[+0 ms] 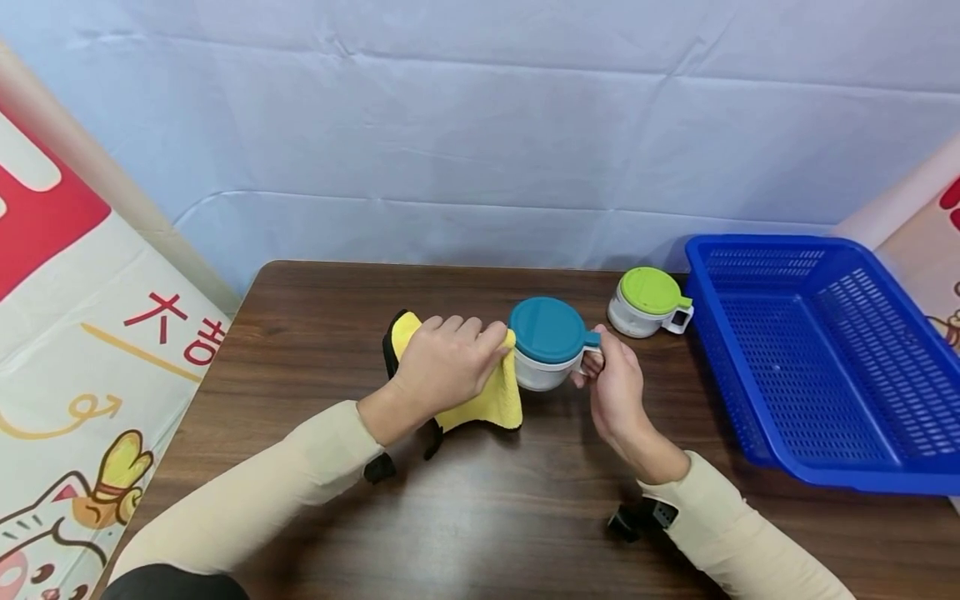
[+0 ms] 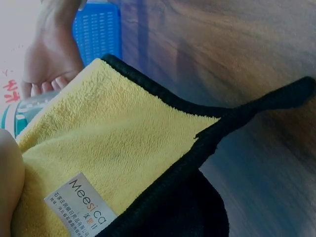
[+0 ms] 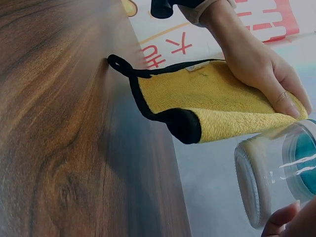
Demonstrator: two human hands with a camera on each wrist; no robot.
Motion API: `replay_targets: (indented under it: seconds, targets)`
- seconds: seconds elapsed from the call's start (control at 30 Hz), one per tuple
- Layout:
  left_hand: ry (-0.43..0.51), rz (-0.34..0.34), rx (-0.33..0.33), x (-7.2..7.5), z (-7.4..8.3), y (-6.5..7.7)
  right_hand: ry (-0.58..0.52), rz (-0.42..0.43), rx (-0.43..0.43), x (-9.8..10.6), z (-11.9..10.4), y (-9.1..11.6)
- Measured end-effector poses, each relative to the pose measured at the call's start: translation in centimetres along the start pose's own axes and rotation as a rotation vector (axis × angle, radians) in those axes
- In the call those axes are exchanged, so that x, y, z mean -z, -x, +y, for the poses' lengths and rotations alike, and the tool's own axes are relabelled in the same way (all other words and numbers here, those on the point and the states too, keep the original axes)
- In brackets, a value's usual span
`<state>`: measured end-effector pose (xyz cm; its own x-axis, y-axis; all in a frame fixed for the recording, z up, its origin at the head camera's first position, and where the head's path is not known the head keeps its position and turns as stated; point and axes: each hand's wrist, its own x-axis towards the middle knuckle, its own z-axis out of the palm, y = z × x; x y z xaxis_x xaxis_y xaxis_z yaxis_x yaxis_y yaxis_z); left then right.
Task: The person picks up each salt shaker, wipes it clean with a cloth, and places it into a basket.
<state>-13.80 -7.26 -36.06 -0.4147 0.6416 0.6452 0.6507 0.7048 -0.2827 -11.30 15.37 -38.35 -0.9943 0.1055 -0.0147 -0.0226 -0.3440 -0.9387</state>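
Observation:
In the head view my right hand [image 1: 617, 379] grips the white handle of a clear jar with a blue lid [image 1: 547, 330], held up off the table. My left hand [image 1: 450, 362] holds a yellow cloth [image 1: 495, 400] with black edging against the jar's left side. The right wrist view shows the cloth [image 3: 212, 94] pinched under the left thumb, touching the glass jar [image 3: 264, 173] near its lid. A white label [image 2: 81, 207] and a black loop appear on the cloth in the left wrist view.
Behind and to the right stands a similar jar with a green lid [image 1: 649, 292]. Beside it, a blue plastic basket [image 1: 750, 417] takes up the table's right side. The brown wooden table [image 1: 300, 350] ends at a pale cloth backdrop [image 1: 450, 167].

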Motion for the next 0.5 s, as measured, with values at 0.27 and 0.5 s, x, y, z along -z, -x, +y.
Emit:
replay_targets:
  seconds: [0.27, 0.5]
  targets:
    - [0.007, -0.039, 0.012, -0.2, -0.7, 0.2, 0.017, -0.019, -0.033, 0.1, -0.1, 0.1]
    - [0.015, -0.012, -0.014, -0.3, -1.2, 0.0, 0.029, -0.022, -0.052, 0.1, 0.0, 0.2]
